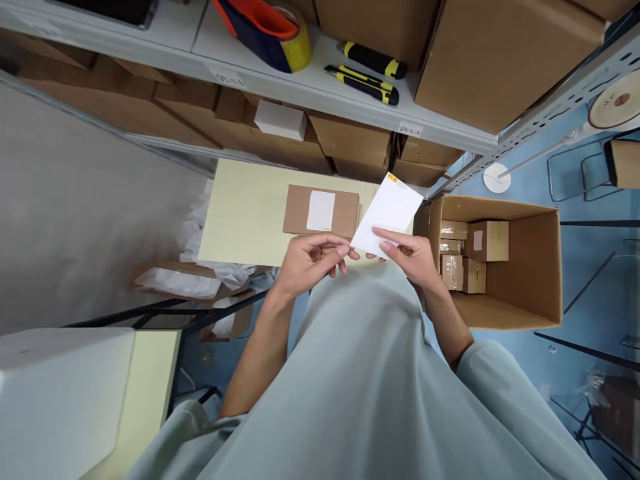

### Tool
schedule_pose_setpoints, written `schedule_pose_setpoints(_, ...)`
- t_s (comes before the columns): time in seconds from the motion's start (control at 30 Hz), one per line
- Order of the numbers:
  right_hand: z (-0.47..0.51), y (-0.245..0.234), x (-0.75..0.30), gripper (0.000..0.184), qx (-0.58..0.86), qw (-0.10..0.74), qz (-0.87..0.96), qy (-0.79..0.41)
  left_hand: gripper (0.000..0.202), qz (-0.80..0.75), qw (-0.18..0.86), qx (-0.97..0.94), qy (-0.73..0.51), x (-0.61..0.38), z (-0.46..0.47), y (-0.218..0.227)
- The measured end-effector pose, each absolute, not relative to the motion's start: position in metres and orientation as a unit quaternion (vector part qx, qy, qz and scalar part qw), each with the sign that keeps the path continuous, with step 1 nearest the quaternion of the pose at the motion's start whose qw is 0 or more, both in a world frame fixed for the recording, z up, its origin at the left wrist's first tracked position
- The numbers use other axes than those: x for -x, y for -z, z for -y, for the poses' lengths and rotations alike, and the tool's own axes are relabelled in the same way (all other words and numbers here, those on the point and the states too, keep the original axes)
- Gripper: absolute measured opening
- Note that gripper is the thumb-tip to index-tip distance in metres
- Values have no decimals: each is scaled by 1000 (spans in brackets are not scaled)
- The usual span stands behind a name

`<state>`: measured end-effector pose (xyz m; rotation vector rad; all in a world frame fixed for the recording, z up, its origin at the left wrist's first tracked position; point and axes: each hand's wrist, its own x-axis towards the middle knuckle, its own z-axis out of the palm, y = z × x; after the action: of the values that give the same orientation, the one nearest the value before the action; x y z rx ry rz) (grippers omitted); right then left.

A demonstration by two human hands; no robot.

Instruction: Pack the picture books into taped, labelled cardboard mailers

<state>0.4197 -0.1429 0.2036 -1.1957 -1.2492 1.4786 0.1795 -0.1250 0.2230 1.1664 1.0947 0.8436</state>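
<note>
A white label sheet (pixel 385 212) with a small yellow-orange mark at its top corner is held up at a tilt in front of me. My right hand (pixel 411 259) grips it by the lower right edge, thumb and a finger on the face and other fingers behind. At the sheet's lower left corner, the thumb and fingertips of my left hand (pixel 316 262) are pinched together on the edge. Just beyond my left hand, a closed brown cardboard box (pixel 296 210) lies on the pale yellow table (pixel 245 220), a white label (pixel 321 211) stuck on its top.
To the right stands a large open carton (pixel 525 273) with several small taped boxes (pixel 453 272) inside. Above the table runs a grey shelf (pixel 320 87) bearing a tape dispenser (pixel 273 33), two utility knives (pixel 367 83) and cartons. Packing paper (pixel 233 273) lies at the left.
</note>
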Motion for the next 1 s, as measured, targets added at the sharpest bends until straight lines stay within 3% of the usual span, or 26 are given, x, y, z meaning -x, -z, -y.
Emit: schedule_pose_setpoints(1.0, 151, -208, -429, 39, 464, 422, 500, -598, 23, -447, 575, -558, -397, -194, 134, -229)
